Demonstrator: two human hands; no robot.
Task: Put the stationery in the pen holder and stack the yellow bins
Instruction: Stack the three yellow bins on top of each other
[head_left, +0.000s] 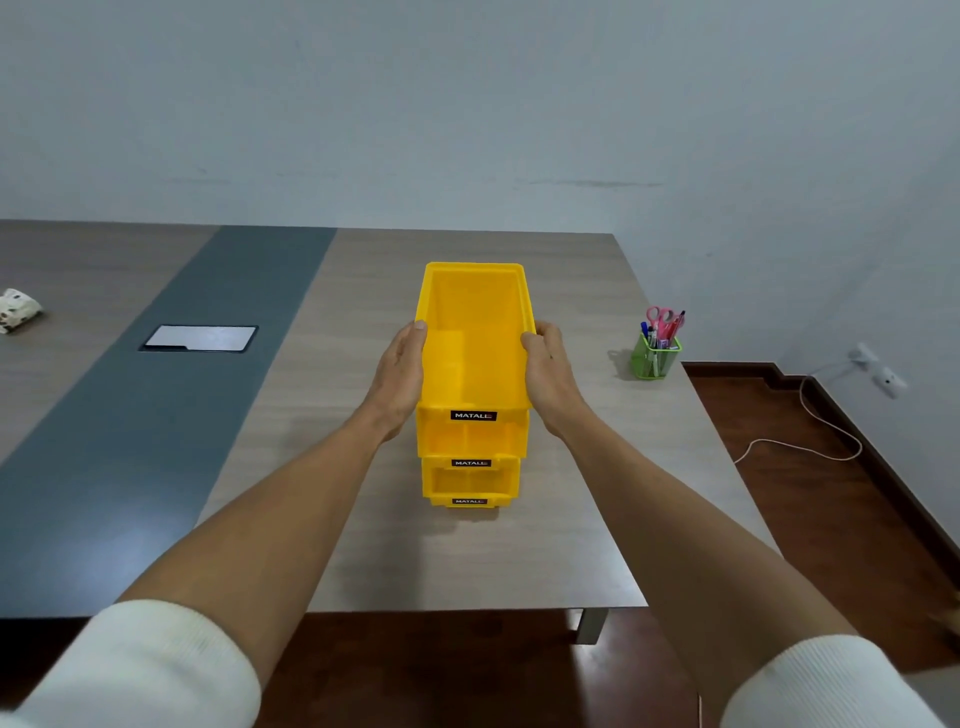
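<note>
Three yellow bins stand stacked at the middle of the table. The top yellow bin (475, 332) is empty and sits on the middle bin (470, 441), which rests on the bottom bin (467, 486). My left hand (400, 379) grips the top bin's left wall, thumb over the rim. My right hand (550, 379) grips its right wall the same way. A green mesh pen holder (655, 358) stands at the table's right edge, holding pink scissors (658, 317) and several pens.
The wooden table (363, 545) has a dark grey strip with a cable hatch (200, 338) on the left. A patterned pouch (18, 309) lies at far left. A cord (810, 421) trails across the floor on the right.
</note>
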